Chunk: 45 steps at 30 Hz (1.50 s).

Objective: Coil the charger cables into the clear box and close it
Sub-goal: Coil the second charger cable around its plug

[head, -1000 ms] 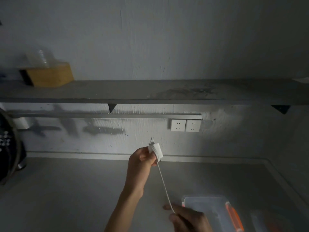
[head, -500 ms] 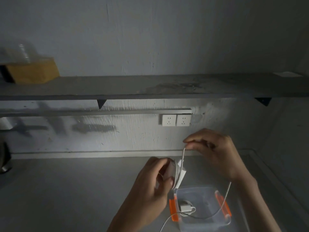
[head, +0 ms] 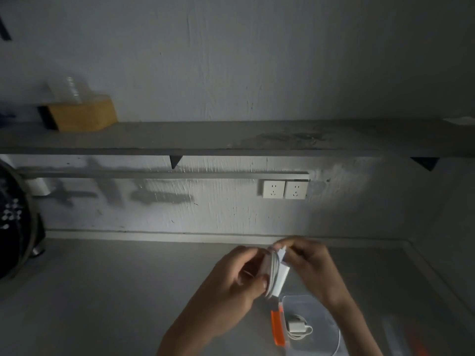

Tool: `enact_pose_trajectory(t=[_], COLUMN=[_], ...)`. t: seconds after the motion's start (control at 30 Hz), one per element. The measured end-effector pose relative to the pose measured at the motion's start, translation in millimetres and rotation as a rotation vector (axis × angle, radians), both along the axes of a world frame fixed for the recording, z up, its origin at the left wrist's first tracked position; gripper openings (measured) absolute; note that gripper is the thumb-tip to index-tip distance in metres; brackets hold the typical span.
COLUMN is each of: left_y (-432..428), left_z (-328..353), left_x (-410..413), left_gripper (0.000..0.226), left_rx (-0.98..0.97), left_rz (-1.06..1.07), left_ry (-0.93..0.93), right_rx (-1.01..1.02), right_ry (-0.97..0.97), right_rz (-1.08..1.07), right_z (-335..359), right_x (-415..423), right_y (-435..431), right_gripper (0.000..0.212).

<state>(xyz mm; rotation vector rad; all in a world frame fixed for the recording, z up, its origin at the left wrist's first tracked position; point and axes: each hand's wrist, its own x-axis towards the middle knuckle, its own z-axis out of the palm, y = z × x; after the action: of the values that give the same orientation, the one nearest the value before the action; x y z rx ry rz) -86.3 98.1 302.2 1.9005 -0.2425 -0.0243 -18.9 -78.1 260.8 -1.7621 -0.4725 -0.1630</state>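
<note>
Dim grey room: rough plastered wall, grey counter (head: pixel 102 291) below it, lit patch around the centre.

Shelf (head: pixel 231 140): long grey board on dark brackets, fixed to the wall above the counter. Carries a yellow-brown box (head: pixel 82 113) at its left end, with something clear and blurred on top.

Wall sockets (head: pixel 284 189): two white plates side by side under the shelf, at the end of a horizontal trunking strip.

Dark round object (head: pixel 12 222): at the left edge, partly out of view; cannot be identified.

Charger cable (head: pixel 275 273): white, wound into a tight bundle of several loops, held in the air above the counter, just above and to the left of the clear box. A white flat piece sits against the bundle's right side.

Left hand (head: pixel 239 281): closed around the bundle from the left, thumb pressed across the loops.

Right hand (head: pixel 308 263): fingers pinched together on the top of the bundle, at the cable's end.

Clear box (head: pixel 321 304): open, on the counter below the right wrist, orange latch (head: pixel 278 327) on its left side. Contains a white charger plug (head: pixel 295 327) with its own cable coiled loosely around it. A thin white line curves along the box's lower right.

Blurred clear piece with orange (head: pixel 411 337): on the counter right of the box, too dim to identify.
</note>
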Motion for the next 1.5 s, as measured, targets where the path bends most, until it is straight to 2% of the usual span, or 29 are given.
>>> enact_pose_trajectory(t=[0.1,0.2,0.23,0.3,0.33,0.37,0.43,0.47,0.5,0.6,0.7,0.77,0.93,1.0,1.1,1.17,1.27,1.4,1.5], left_y=[6,6,7,8,6,4,-4,-8,-13,-26,-34,-34,-24,-20,-21,-22,-19,-16,-17], left_z=[-6,-20,-26,-37,-42,-45,-51,-51,-51,-45,-32,-27,-8,-7,-9,-10,-11,-6,-3], left_x=[11,25,31,40,43,44,43,41,39,35,26,18,5,6,11,16,21,26,25], left_gripper=[0.024,0.015,0.015,0.020,0.022,0.023,0.020,0.019,0.022,0.017,0.008,0.014,0.021,0.023,0.020,0.018,0.016,0.016,0.018], left_rx=[-0.252,-0.559,-0.589,-0.498,-0.440,-0.397,-0.321,-0.288,-0.260,-0.169,-0.118,-0.099,-0.139,-0.102,-0.081,-0.123,-0.259,-0.397,-0.404], left_rz=[0.011,0.175,0.271,0.416,0.455,0.477,0.477,0.466,0.444,0.379,0.232,0.148,-0.047,-0.031,0.005,0.024,0.042,0.032,0.004], left_ry=[0.109,0.206,0.219,0.193,0.175,0.162,0.135,0.116,0.099,0.067,0.113,0.132,0.085,0.039,0.059,0.141,0.261,0.316,0.308], right_rx=[-0.081,-0.224,-0.279,-0.290,-0.341,-0.463,-0.655,-0.707,-0.714,-0.700,-0.627,-0.538,-0.196,-0.049,0.089,0.099,0.093,0.151,0.085], right_ry=[0.074,0.068,0.052,0.061,0.062,-0.032,-0.394,-0.486,-0.489,-0.532,-0.614,-0.610,-0.364,-0.285,-0.343,-0.432,-0.443,-0.525,-0.530], right_rz=[0.035,-0.026,-0.063,-0.074,-0.009,0.051,0.005,0.008,0.052,0.125,0.034,0.011,0.102,0.143,0.077,0.040,-0.021,-0.008,0.006], right_z=[-28,-51,-56,-56,-50,-41,-15,0,12,34,49,53,44,32,23,28,35,41,46], right_x=[-26,-56,-63,-71,-72,-69,-63,-62,-61,-52,-33,-19,11,15,10,9,7,-2,11], right_y=[8,17,18,18,17,13,-1,-5,-6,-12,-25,-32,-38,-34,-30,-27,-21,-24,-23], right_gripper=[0.036,0.021,0.024,0.038,0.039,0.036,0.022,0.018,0.017,0.022,0.014,0.009,0.009,0.008,0.005,0.006,0.003,0.006,0.005])
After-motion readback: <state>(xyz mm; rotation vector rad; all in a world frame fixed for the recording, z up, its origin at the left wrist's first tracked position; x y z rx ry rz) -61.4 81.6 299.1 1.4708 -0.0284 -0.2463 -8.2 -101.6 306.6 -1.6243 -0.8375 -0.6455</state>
